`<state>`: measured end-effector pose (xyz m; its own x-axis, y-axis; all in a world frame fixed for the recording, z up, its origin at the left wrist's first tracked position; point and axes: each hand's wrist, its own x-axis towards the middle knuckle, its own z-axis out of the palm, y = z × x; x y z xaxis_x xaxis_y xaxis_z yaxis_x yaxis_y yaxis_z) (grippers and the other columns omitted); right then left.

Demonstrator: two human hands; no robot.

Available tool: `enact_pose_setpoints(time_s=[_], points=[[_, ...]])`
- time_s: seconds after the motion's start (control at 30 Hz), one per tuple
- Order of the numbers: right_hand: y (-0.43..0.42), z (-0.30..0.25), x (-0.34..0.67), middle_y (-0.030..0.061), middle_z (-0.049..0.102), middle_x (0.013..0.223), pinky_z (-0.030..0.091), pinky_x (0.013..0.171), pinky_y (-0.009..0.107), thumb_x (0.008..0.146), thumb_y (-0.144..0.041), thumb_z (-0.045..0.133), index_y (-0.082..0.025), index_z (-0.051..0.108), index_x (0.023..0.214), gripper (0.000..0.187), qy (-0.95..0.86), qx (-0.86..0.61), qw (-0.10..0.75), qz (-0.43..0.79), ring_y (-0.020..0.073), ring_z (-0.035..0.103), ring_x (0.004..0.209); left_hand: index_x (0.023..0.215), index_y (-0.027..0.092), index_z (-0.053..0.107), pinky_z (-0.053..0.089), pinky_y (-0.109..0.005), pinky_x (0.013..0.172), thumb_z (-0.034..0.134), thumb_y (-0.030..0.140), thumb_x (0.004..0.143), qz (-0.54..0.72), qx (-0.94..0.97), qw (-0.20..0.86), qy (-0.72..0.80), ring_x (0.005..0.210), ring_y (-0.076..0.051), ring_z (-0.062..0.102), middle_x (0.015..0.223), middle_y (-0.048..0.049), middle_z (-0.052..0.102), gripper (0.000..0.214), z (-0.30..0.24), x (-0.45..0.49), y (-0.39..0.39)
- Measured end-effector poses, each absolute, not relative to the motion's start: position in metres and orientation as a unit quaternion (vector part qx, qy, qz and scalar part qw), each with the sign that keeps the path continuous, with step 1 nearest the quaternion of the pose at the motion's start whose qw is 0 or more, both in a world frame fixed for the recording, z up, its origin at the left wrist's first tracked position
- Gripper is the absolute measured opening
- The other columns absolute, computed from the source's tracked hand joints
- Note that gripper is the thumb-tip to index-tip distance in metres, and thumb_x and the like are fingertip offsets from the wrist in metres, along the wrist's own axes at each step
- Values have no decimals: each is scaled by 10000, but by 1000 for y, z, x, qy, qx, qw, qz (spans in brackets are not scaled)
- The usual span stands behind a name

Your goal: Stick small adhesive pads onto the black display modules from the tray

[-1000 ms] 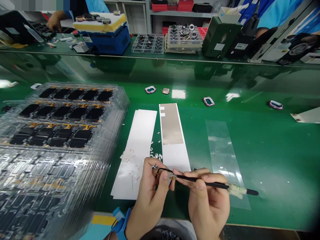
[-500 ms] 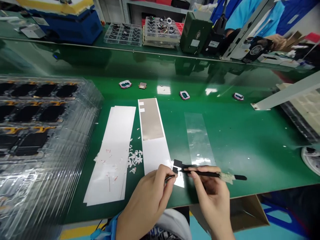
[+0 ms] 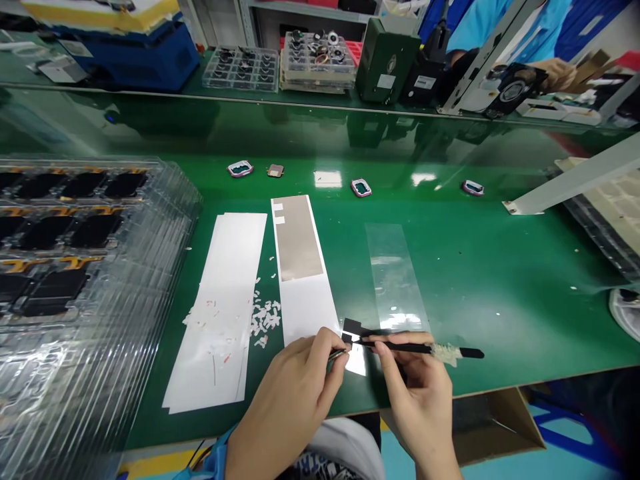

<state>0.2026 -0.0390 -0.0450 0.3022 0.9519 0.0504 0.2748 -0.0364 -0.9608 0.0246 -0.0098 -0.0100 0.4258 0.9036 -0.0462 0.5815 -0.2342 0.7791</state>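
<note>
Black tweezers (image 3: 417, 348), wrapped in pale tape near the rear end, lie in the closed fingers of my right hand (image 3: 420, 387). At their tips is a small flat black piece (image 3: 352, 326); I cannot tell whether they grip it. Thumb and forefinger of my left hand (image 3: 305, 380) pinch a small, thin, dark-edged part (image 3: 337, 355) close to the tips, mostly hidden by the fingers. Just beyond the hands lies a white sheet (image 3: 309, 310) with a grey-brown upper area. A clear plastic strip (image 3: 397, 273) rests above my right hand.
White paper strips (image 3: 225, 293) lie at left, beside scattered white scraps (image 3: 265, 317). Stacked clear trays (image 3: 165, 220) hold black screens at far left. Small framed parts (image 3: 361, 187) line the back. A post (image 3: 575, 175) stands right; a person's hand (image 3: 557, 73) is beyond the shelf.
The camera view has shifted slightly, so the bench things appear a little further left. Both hands keep nearly the same pose and hold the same things.
</note>
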Motion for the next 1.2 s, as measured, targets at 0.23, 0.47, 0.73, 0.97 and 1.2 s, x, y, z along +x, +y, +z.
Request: enact_pose_setpoints(time_s=[0.23,0.47,0.73,0.97,1.2], points=[[-37,-44,199,60,661,947,619,761,274,860,-217,679,-183,635,919,81,-460,-631,520,346,186,742,831,1008,240,450,538,-360,637,405,151,961,203,776,348,485,756,-224,665,890,-25,674,111,-10,22,-10],[-37,-44,200,55,653,957,612,765,259,865,-213,674,-187,641,932,80,-470,-630,518,338,177,738,842,1009,233,459,538,-382,631,391,150,960,203,788,327,480,736,-231,664,862,-25,674,118,-8,24,-10],[-37,-42,200,45,657,928,618,748,291,835,-222,704,-187,642,887,88,-429,-631,541,353,190,742,816,1016,238,484,530,-405,668,357,175,983,173,778,364,482,780,-239,652,871,-27,659,146,-2,22,-8],[-34,-30,203,16,685,872,627,698,241,842,-184,700,-210,601,888,113,-371,-609,618,331,165,755,759,945,234,623,519,-292,603,454,264,976,238,689,461,505,714,-179,658,863,-11,707,173,-4,20,-5],[-31,3,179,21,693,799,671,679,347,906,-73,563,-238,566,952,172,-449,-440,700,339,192,748,766,1078,319,738,575,-322,866,587,277,932,346,619,499,498,941,-188,717,1029,-1,775,215,0,9,-7]])
